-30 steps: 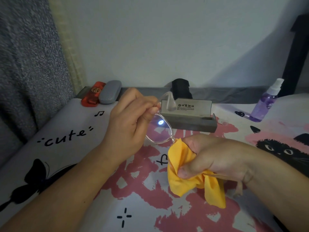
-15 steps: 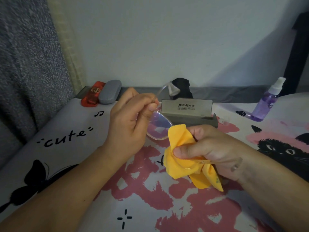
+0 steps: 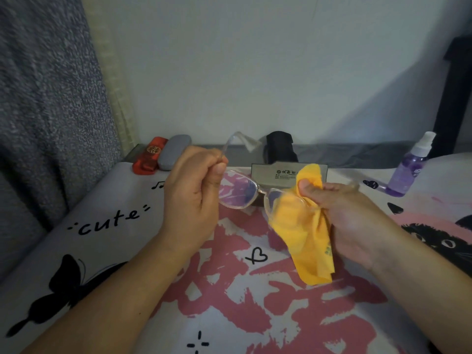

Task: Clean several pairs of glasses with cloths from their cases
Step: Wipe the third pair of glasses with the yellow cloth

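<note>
Clear-framed glasses are held up above the patterned bedspread, lenses facing me. My left hand pinches the frame at its left hinge, and one temple arm sticks up behind the fingers. My right hand grips a yellow cloth wrapped over the right lens, thumb pressing on top. The cloth's free end hangs down below the hand. An open grey glasses case stands behind the glasses, partly hidden by cloth and lenses.
A red case and a grey case lie at the back left by the curtain. A black case stands behind the open one. A purple spray bottle stands at the back right.
The glasses have turned to face me and spread wider. My right hand with the cloth has moved up and right, onto the right lens. My left hand keeps its hold.
</note>
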Tool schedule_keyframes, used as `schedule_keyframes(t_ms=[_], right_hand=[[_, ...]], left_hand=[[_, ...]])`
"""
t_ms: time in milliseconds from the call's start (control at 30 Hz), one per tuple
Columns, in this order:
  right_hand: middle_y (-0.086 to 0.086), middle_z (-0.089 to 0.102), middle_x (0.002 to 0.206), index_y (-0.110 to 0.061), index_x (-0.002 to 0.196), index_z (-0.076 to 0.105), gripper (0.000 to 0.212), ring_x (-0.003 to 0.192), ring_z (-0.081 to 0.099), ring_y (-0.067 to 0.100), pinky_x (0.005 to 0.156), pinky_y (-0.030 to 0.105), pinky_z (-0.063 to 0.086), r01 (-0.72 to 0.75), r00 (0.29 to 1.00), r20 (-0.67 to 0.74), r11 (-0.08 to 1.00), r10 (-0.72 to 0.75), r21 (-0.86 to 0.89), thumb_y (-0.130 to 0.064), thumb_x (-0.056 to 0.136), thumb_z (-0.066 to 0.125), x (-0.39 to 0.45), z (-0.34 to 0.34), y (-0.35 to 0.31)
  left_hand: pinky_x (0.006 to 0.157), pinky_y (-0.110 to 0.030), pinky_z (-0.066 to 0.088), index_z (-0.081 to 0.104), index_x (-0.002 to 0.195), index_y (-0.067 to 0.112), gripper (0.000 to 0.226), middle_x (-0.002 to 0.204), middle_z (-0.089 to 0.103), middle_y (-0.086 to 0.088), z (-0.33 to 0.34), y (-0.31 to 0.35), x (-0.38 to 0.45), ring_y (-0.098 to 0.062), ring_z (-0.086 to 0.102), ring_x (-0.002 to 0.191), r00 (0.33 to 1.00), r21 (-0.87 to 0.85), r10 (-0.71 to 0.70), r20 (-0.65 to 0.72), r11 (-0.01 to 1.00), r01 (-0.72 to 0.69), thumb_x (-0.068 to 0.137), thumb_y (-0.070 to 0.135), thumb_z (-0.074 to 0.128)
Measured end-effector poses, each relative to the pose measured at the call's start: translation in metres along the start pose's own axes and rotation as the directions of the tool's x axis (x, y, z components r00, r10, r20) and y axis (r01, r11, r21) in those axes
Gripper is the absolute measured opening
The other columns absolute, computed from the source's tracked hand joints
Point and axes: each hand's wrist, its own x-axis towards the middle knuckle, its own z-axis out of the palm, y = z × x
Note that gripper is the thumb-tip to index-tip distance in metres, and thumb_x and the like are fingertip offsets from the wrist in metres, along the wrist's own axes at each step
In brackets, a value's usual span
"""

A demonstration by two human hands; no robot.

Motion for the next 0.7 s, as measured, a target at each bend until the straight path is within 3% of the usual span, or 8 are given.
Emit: schedule_keyframes(t_ms=[133,200,300,433,500,533,633,700], right_hand=[[0.007,0.076,0.082,-0.013,0.095,0.070,0.022,0.078,0.076,0.020,0.077,0.042,0.058,0.152,0.961,-0.242,0.986,-0.132,0.065,-0.032,0.101,0.060,0.005,-0.012,-0.006],[0.011,0.076,0.092,-0.014,0.099,0.072,0.027,0.087,0.075,0.025,0.080,0.044,0.057,0.228,0.915,-0.333,0.973,-0.229,-0.042,-0.039,0.100,0.061,0.005,-0.016,-0.010],[0.015,0.058,0.082,-0.005,0.096,0.066,0.036,0.074,0.057,0.026,0.070,0.043,0.046,0.341,0.827,-0.379,0.907,-0.415,-0.248,-0.041,0.099,0.060,0.000,-0.017,-0.015],[0.022,0.068,0.084,-0.015,0.091,0.073,0.016,0.073,0.063,0.031,0.071,0.054,0.053,0.412,0.840,-0.255,0.869,-0.478,-0.273,-0.028,0.097,0.066,-0.010,-0.015,-0.023],[0.007,0.074,0.084,-0.025,0.089,0.077,0.006,0.080,0.070,0.021,0.074,0.045,0.055,0.429,0.886,-0.084,0.875,-0.456,-0.226,-0.030,0.087,0.073,-0.017,-0.014,-0.027],[0.003,0.074,0.083,-0.027,0.089,0.077,0.016,0.079,0.070,0.019,0.073,0.039,0.056,0.438,0.898,0.046,0.879,-0.438,-0.187,-0.039,0.078,0.079,-0.021,-0.015,-0.029],[0.000,0.070,0.076,-0.029,0.084,0.077,0.035,0.070,0.067,0.013,0.065,0.024,0.057,0.501,0.832,0.324,0.861,-0.450,-0.091,-0.050,0.061,0.091,-0.032,-0.006,-0.032],[-0.007,0.071,0.071,-0.034,0.078,0.077,0.012,0.064,0.066,0.007,0.059,0.020,0.055,0.618,0.775,0.243,0.780,-0.583,-0.099,-0.032,0.069,0.084,-0.033,0.006,-0.028]], left_hand=[[0.081,-0.016,0.038,0.062,0.093,-0.002,0.021,0.092,0.052,0.001,-0.007,-0.010,0.004,-0.013,0.051,0.087,0.992,0.056,-0.034,-0.122,0.998,0.041,0.103,0.008,0.047],[0.081,-0.019,0.040,0.061,0.095,0.001,0.019,0.095,0.051,0.004,-0.009,-0.014,0.004,-0.016,0.052,0.088,0.989,0.064,-0.021,-0.145,0.997,0.031,0.104,0.009,0.047],[0.082,-0.020,0.041,0.058,0.098,0.006,0.014,0.099,0.048,0.013,-0.007,-0.015,0.005,-0.016,0.052,0.089,0.987,0.064,0.016,-0.162,0.998,-0.005,0.104,0.010,0.046],[0.082,-0.020,0.041,0.062,0.097,0.000,0.017,0.097,0.051,0.005,-0.007,-0.016,0.006,-0.015,0.053,0.089,0.982,0.104,-0.031,-0.186,0.993,0.051,0.104,0.006,0.048],[0.081,-0.017,0.041,0.064,0.098,0.002,0.017,0.096,0.053,0.004,-0.008,-0.019,0.006,-0.012,0.053,0.089,0.976,0.108,-0.113,-0.187,0.985,0.135,0.104,0.008,0.049],[0.081,-0.019,0.043,0.064,0.099,0.005,0.016,0.096,0.055,0.003,-0.007,-0.022,0.006,-0.012,0.054,0.089,0.969,0.089,-0.167,-0.183,0.979,0.186,0.104,0.010,0.049],[0.079,-0.036,0.051,0.062,0.098,0.016,0.015,0.094,0.059,0.002,-0.003,-0.029,0.005,-0.019,0.058,0.088,0.941,-0.015,-0.316,-0.125,0.949,0.316,0.105,0.020,0.048],[0.075,-0.032,0.049,0.060,0.094,0.018,0.015,0.087,0.056,0.004,0.001,-0.028,0.004,-0.014,0.056,0.083,0.935,-0.037,-0.348,-0.064,0.937,0.346,0.105,0.017,0.049]])
